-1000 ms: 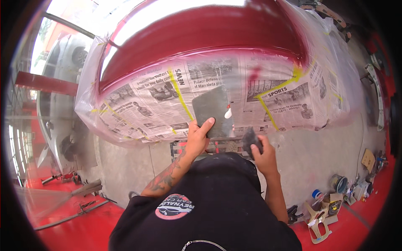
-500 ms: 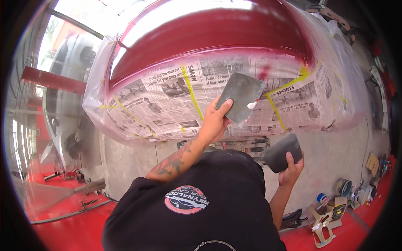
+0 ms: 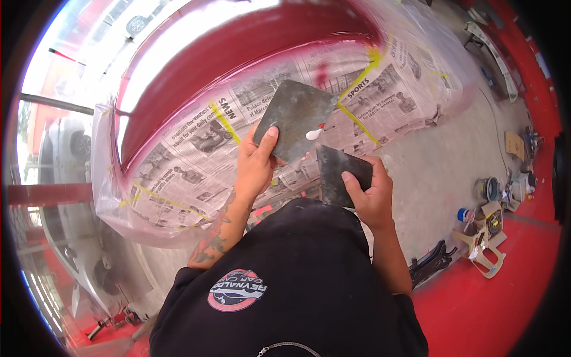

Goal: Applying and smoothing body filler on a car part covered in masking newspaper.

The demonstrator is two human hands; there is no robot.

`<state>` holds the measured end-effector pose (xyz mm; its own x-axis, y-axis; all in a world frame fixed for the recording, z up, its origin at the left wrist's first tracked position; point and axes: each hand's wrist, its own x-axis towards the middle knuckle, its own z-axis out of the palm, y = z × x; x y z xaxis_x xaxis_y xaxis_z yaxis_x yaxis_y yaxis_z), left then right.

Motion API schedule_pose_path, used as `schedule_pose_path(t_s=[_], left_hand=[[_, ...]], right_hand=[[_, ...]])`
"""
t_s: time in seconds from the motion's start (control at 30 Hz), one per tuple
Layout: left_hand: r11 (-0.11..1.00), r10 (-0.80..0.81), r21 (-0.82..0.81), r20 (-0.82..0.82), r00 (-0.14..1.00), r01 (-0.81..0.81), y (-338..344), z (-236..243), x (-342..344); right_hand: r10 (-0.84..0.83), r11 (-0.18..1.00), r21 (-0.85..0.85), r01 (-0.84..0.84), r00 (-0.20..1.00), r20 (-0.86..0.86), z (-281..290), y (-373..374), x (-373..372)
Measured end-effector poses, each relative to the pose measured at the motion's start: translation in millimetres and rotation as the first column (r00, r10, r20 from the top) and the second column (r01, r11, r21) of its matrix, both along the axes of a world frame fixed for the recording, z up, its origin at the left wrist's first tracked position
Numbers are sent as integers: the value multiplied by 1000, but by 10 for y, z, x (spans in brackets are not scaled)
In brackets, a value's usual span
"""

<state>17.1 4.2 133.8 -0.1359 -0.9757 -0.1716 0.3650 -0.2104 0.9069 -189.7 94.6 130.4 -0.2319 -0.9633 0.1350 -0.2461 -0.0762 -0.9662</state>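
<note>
My left hand (image 3: 256, 163) grips a grey, smudged mixing board (image 3: 294, 113), thumb on top near its lower left edge. On the board's right part lies a white dab of paste (image 3: 313, 135), with a tiny red dab (image 3: 322, 125) beside it. A dark, roughly rectangular spreader (image 3: 342, 169) is held in my right hand (image 3: 375, 193), its thumb across the face. The spreader's upper left corner is close to the board's lower right edge; whether they touch I cannot tell. Both are in front of my chest, over newspaper masking (image 3: 178, 178).
Beyond my hands is a glossy red car panel (image 3: 238, 56), bordered by newspaper, yellow tape (image 3: 357, 123) and plastic sheeting (image 3: 113, 202). At right, a tin (image 3: 486, 188), a cardboard piece (image 3: 514, 144) and a tan frame-shaped part (image 3: 482, 253) are on the floor. A silver car (image 3: 65, 220) stands left.
My right hand has brought the spreader up and left, close to the board. The left hand still holds the board, and the view has turned and shifted right.
</note>
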Motion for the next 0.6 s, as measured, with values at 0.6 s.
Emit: schedule_pose_path(t_s=[0.6], left_hand=[[978, -47, -180, 312, 949, 108, 255, 232, 10]], right_hand=[[99, 995, 32, -97, 994, -50, 53, 314, 128]])
